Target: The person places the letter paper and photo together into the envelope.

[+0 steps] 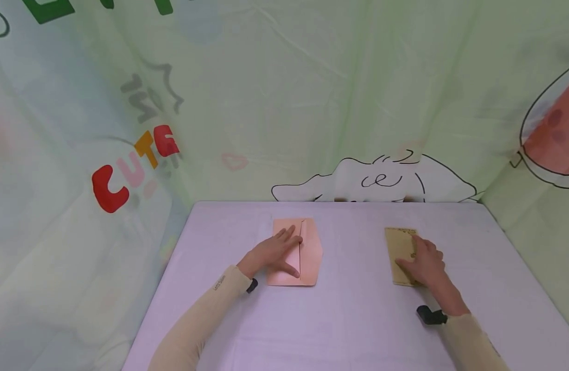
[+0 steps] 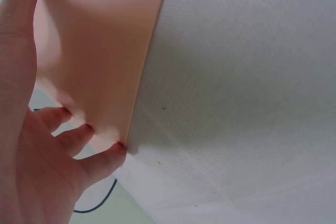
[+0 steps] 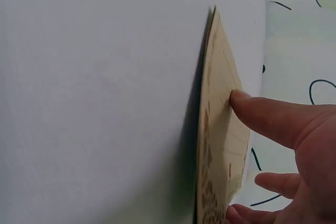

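The left hand point(image 1: 276, 251) lies on a pink envelope point(image 1: 312, 260) toward the far left-centre of the desk point(image 1: 349, 324), its fingers point(image 2: 102, 162) spread rather than curled, with fingertips touching the paper in the left wrist view. A thin dark line runs near to far across the envelope, and its right side bulges into a blunt point. Well apart to the right, the right hand point(image 1: 425, 264) touches a tan card point(image 1: 397, 242) with brown markings: the thumb rests on its face, the other fingers toward its right side. I cannot tell whether they pinch it. Beyond the desk's far edge hangs a pale green curtain point(image 1: 284, 103), with coloured letters point(image 1: 109, 193) at left.
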`<state>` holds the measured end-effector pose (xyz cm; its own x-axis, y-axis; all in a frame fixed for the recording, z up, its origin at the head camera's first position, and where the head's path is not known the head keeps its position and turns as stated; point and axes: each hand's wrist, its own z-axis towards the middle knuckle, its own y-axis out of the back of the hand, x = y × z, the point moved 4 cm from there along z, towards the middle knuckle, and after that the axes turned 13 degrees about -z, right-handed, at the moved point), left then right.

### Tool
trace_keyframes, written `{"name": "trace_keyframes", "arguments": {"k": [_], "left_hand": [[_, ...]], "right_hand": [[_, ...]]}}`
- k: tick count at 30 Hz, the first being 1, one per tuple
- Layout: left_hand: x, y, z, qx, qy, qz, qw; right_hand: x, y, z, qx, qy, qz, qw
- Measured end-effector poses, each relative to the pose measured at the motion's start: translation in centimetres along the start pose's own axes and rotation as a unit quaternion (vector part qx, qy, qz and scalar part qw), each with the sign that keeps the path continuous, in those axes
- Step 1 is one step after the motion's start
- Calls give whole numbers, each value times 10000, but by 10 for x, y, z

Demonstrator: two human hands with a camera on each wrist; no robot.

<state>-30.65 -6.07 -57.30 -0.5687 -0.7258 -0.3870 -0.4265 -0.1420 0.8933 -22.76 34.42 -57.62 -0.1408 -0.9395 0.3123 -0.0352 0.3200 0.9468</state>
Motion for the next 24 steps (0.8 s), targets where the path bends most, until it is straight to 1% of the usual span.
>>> {"name": "trace_keyframes", "arguments": {"k": [3,6,9,15,21,24], "left_hand": [[0,1,0,-30,22,20,10000],[-1,1,-1,-24,25,-2,10000],[-1,1,-1,4,-2,-58,10000],[-2,2,-1,-37,-37,0,10000],[-4,3,-1,-26,-40,69,10000],[-4,3,-1,-15,-39,87,10000]], "right_hand": [[-4,2,4,112,30,-46,9999],[-9,3,7,257,-32,-27,9997],[-15,4,8,360,-27,216,9991],[-26,6,6,12,222,725,9971],[-29,7,1,44,-92,1126,9936],[-28,6,-1,-6,-167,1249,9920]]}}
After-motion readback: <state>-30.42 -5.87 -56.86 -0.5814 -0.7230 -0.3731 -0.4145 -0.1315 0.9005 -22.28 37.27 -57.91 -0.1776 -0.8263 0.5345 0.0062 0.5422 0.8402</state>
